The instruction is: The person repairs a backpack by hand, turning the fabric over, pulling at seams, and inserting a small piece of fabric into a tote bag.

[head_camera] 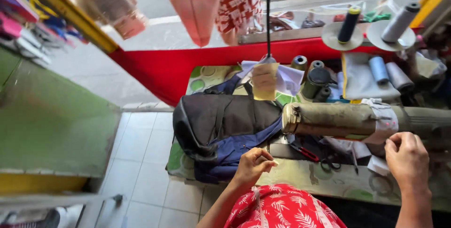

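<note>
My left hand (253, 163) hovers at the near edge of the sewing table (329, 181), fingers pinched together on something small and pale, perhaps a thread end; I cannot tell what. Just beyond it lies a dark grey and blue bag (221, 124) under the head of an old olive sewing machine (338, 120). My right hand (406, 157) is curled with its fingers closed beside the machine body, right by a white cloth wrap stuck with pins (383, 122). Scissors with red handles (307, 153) lie under the machine arm.
Thread spools, one dark blue (348, 25) and one grey (399, 21), stand on discs at the back right, with more spools and folded cloth below them. A red cloth (164, 70) hangs behind the table. A green counter (51, 120) stands on the left above a tiled floor.
</note>
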